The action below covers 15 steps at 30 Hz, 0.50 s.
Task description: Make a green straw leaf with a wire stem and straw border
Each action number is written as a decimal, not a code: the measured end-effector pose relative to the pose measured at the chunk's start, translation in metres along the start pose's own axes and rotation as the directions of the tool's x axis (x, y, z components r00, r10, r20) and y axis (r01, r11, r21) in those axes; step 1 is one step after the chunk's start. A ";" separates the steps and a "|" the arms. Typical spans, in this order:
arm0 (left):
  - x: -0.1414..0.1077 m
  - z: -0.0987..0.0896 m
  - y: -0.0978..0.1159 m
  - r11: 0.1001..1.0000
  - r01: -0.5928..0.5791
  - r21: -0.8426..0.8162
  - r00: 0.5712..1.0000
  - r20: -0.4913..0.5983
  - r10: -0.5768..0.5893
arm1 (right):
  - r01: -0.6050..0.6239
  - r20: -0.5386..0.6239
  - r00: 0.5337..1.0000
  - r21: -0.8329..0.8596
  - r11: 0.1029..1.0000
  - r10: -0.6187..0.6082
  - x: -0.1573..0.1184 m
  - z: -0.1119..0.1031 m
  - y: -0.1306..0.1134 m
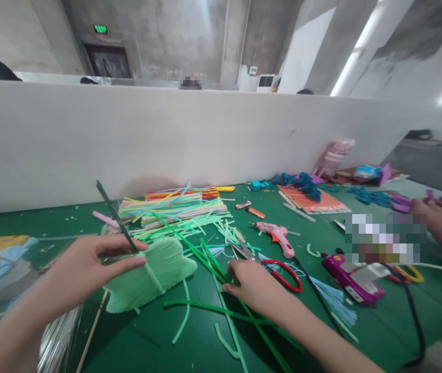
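Note:
My left hand (pixel 115 259) is closed, thumb and fingers pinching a light green fuzzy leaf (pixel 166 264) with a raised midrib. A thin dark green stem (pixel 112 210) slants up to the left from that pinch. My right hand (pixel 250 285) is low over the table with its fingers curled together at long green pipe cleaners (pixel 209 261), which run past the fingertips and under the wrist. Red-handled scissors (pixel 285 274) lie just beyond my right hand, their blades partly behind it. Pale green offcuts (pixel 184 316) lie between the hands.
A heap of coloured pipe cleaners (pixel 177 210) lies at the back by the white partition (pixel 166 140). A pink glue gun (pixel 277 235) and magenta device (pixel 353 280) sit to the right. Another person's hands (pixel 438 212) work far right. A yellow glue gun (pixel 3 242) is at left.

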<state>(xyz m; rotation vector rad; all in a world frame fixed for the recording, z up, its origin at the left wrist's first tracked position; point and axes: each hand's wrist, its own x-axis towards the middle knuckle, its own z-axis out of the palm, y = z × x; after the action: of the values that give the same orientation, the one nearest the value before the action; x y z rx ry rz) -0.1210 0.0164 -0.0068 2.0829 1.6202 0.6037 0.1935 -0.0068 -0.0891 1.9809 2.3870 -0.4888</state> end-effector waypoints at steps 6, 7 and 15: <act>0.005 -0.006 0.000 0.997 0.035 -0.076 0.995 -0.088 -0.041 | 0.192 -0.216 0.953 -0.105 0.976 -0.211 0.114 -0.064 -0.035; 0.009 -0.002 0.000 0.995 0.035 -0.090 0.998 -0.051 -0.039 | 0.210 -0.247 0.941 -0.117 0.971 -0.233 0.143 -0.073 -0.046; 0.032 0.068 -0.050 0.980 0.139 -0.142 0.953 0.287 -0.094 | 0.269 0.005 0.962 -0.163 0.949 -0.272 0.299 -0.084 -0.094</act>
<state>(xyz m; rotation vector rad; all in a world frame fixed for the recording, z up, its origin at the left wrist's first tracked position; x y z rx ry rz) -0.1138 0.0539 -0.0892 1.8462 1.4695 0.3676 0.0587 0.2850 -0.0465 1.6085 2.6285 -0.2674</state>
